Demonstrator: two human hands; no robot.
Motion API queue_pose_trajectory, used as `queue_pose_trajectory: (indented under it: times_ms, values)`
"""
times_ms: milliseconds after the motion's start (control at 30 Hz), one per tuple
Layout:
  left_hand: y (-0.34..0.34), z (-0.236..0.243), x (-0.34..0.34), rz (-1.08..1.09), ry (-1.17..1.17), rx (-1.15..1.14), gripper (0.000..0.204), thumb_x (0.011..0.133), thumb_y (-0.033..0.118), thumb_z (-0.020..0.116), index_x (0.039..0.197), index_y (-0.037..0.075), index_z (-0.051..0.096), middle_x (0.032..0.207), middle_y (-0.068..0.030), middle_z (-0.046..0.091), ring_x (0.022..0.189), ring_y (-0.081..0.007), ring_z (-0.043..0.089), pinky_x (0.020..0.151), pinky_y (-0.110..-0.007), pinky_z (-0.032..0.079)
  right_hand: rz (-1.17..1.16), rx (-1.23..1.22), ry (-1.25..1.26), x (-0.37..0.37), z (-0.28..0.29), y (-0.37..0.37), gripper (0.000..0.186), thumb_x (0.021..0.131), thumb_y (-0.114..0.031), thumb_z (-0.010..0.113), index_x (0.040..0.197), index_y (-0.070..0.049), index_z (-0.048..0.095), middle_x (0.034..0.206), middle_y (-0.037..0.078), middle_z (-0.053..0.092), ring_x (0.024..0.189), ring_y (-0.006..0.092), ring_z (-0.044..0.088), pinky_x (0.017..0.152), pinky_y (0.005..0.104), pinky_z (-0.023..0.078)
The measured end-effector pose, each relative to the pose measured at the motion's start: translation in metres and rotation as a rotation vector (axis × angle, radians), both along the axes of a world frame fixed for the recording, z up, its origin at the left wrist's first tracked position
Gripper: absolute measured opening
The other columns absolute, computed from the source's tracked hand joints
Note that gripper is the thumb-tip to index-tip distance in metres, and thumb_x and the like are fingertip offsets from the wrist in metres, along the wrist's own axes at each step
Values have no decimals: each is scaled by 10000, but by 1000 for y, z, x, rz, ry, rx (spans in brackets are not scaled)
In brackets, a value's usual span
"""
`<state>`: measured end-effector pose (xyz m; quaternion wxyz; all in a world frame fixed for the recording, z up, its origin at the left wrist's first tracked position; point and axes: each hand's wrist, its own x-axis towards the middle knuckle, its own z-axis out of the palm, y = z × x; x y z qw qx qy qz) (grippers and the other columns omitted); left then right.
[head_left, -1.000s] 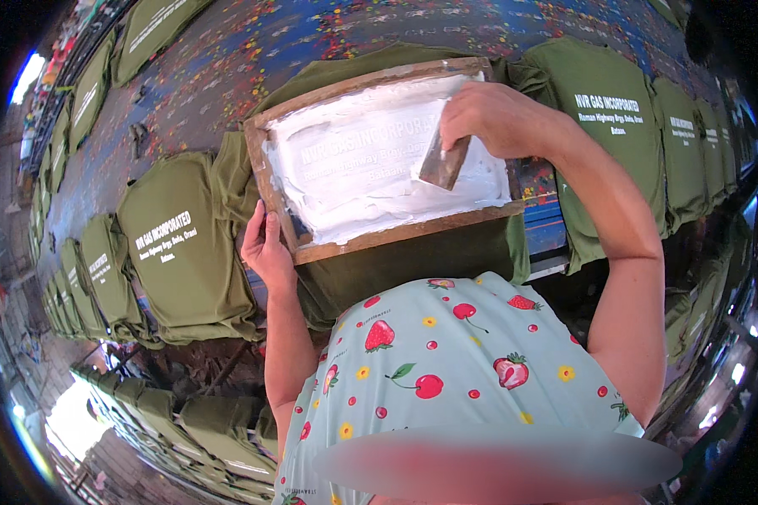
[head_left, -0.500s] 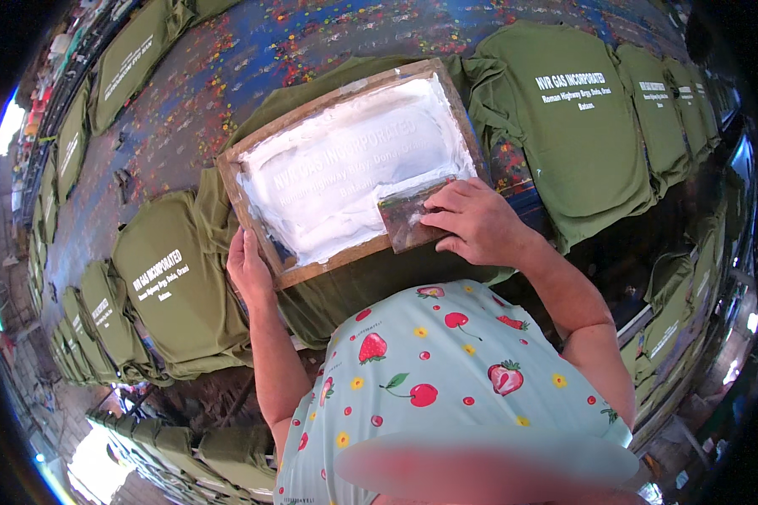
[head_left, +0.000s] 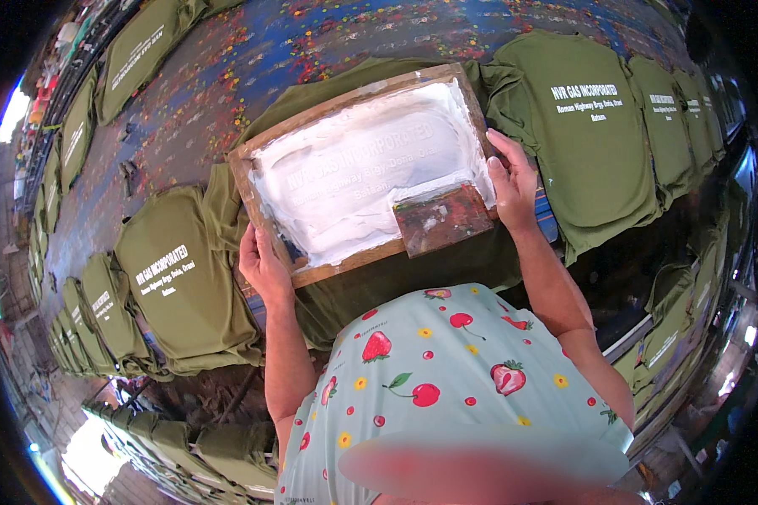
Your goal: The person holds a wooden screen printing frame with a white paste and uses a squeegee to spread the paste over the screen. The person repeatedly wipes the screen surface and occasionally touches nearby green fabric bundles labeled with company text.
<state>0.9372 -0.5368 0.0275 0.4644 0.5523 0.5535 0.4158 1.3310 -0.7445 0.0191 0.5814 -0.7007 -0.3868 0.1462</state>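
Observation:
A wooden screen-printing frame [head_left: 349, 263] lies tilted over an olive-green shirt [head_left: 429, 273]. White ink [head_left: 345, 223] is spread thickly over its mesh, where raised-looking lettering shows through. A dark, paint-stained squeegee [head_left: 445, 223] rests by itself in the lower right corner of the frame, its edge in the ink and its body across the near rail. My left hand [head_left: 265, 265] grips the frame's left side near the bottom corner. My right hand [head_left: 514, 181] holds the right side, thumb and fingers at the rail.
The long table [head_left: 185, 109] is speckled with coloured paint. Printed green shirts lie along it, one [head_left: 181, 273] to the left and one [head_left: 594, 143] to the right, with several more beyond each. Further shirts [head_left: 236, 450] hang or lie on a lower row behind me.
My right hand has let go of the squeegee and moved up to the frame's right side. The squeegee stays in the corner. Frame and hands appear slightly further right in view.

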Motion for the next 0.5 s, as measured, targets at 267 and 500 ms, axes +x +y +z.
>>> queue_pose_trajectory:
  times_ms: [267,500]
  values:
    - [-16,0,-4,-20,-30,193,460,1144,175,596,1504,-111,588,1298,-145,731,1122,-181,671,1011,-328,529,-27,159,-15,-13,4,-13,484,1091,-138,605,1527,69,571,1490,208,630,1385,287,591,1226,435,414]
    - [-22,3,-7,-14,-107,257,441,1143,180,598,1471,-114,613,1306,-142,734,1149,-192,676,1025,-331,528,-17,161,479,-9,8,-13,475,1128,-135,596,1546,88,566,1468,154,668,1337,202,612,1196,360,433]
